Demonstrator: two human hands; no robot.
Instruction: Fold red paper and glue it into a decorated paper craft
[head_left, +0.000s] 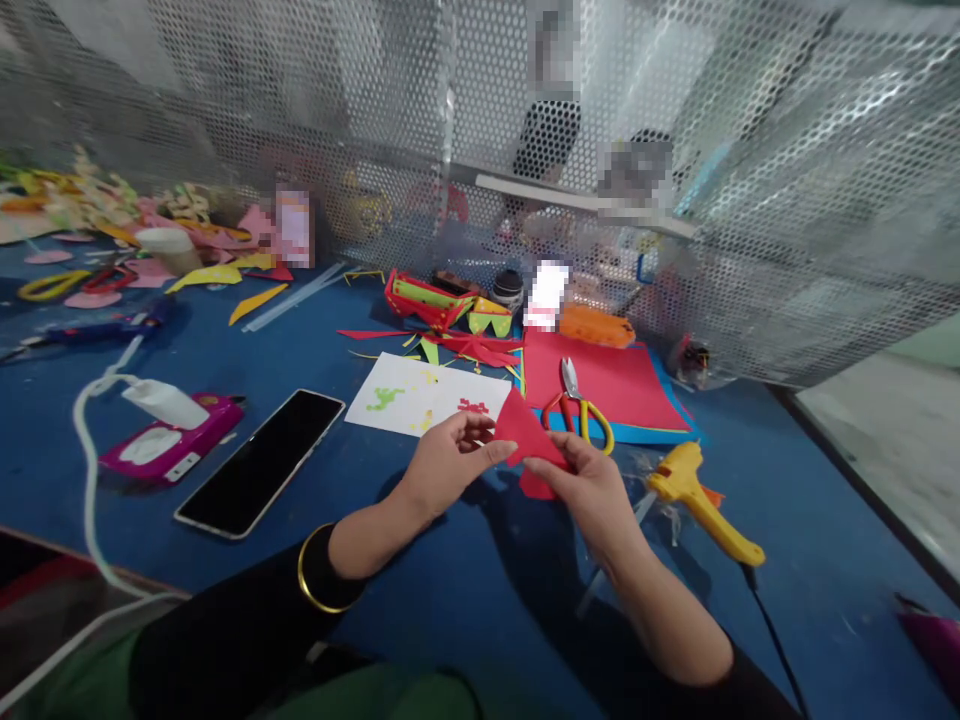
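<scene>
A piece of red craft foam or card (525, 432), cut to a pointed shape, is held up between my two hands above the blue table. My left hand (457, 455) pinches its left edge between thumb and fingers. On its lower right edge, my right hand (589, 487) is closed in a similar pinch. Just behind lie scissors (571, 395) with red and yellow handles, resting on a stack of red and blue sheets (607, 375). A white sheet (409, 400) with small green, yellow and red cut pieces lies beyond my left hand.
To the right lies a yellow glue gun (697, 505) with its cord. On the left are a black-screened phone (262, 465) and a magenta power strip (176, 440) with a white cable. Red and green scraps (480, 348) lie before the perforated metal screen (360, 120).
</scene>
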